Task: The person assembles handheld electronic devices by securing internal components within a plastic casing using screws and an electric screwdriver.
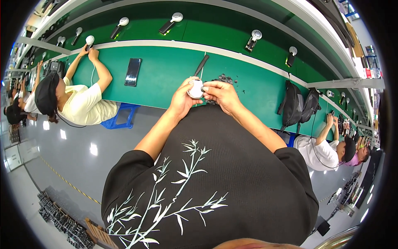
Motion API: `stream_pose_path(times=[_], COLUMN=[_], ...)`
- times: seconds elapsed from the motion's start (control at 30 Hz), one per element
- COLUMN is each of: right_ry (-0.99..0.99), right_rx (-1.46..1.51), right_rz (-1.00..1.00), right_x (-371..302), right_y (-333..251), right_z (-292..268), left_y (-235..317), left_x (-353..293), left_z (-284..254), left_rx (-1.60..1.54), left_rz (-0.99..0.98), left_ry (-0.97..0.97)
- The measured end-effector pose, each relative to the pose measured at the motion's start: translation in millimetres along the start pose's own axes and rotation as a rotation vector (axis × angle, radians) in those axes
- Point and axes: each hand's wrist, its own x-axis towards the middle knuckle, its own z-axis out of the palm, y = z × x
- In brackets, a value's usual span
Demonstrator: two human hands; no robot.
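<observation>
Just above the near edge of the green table, my left hand (183, 97) is closed round a white round-headed device (195, 89). A dark stick-like handle (202, 65) lies beyond that head, pointing away from me; whether the two are joined is hidden. The thumb and fingers of my right hand (221, 94) pinch a small black piece (204, 89) against the right side of the white head. Many more small black pieces (225, 79) lie in a loose pile on the table behind my right hand.
A dark phone (132, 72) lies to the left. Similar white-headed devices (177, 17) stand along the green strip behind the table's pale rail (244, 56). Black backpacks (292, 101) hang at the right. Co-workers sit on both sides, one beside a blue stool (121, 116).
</observation>
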Motion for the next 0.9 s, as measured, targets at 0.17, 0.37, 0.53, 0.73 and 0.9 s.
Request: stream_pose_path(times=[0.17,0.37,0.53,0.73,0.9], right_ry=[-0.014,-0.042,-0.07,-0.121,-0.16], right_rx=[-0.071,-0.17,-0.151,-0.098,-0.005], right_rz=[-0.036,-0.103,-0.064,-0.032,0.012], right_x=[2,4,3,1,0], right_y=[1,2,4,2,0], right_z=[-4,-3,-3,-4,-5], left_y=[-2,-1,-4,4,7], left_x=[2,0,-5,-8,-10], left_z=[-3,-1,0,7,10], left_rx=[0.065,0.001,0.022,0.134,0.187], left_rz=[0.022,-0.03,-0.059,-0.053,-0.032], left_ry=[-0.007,-0.046,-0.046,-0.044,-0.014])
